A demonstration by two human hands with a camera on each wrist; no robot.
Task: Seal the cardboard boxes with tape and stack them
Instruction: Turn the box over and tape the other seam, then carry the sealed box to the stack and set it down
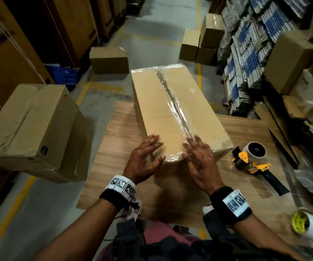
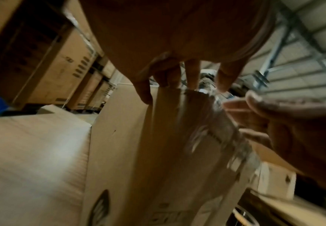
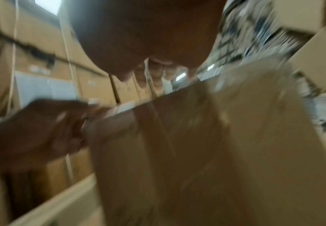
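The box (image 1: 172, 110) lies lengthwise on the table (image 1: 114, 140), clear tape (image 1: 176, 108) along its top seam, with the left hand (image 1: 144, 159) and right hand (image 1: 202, 162) flat, fingers straight, on its near end, and a tape gun (image 1: 253, 159) just right.

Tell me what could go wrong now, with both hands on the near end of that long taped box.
The long brown cardboard box overhangs the wooden table's far edge; a push from the left hand or right hand might tip it off. Its wrinkled clear tape strip may peel. The yellow-and-black tape dispenser nearby could get knocked.
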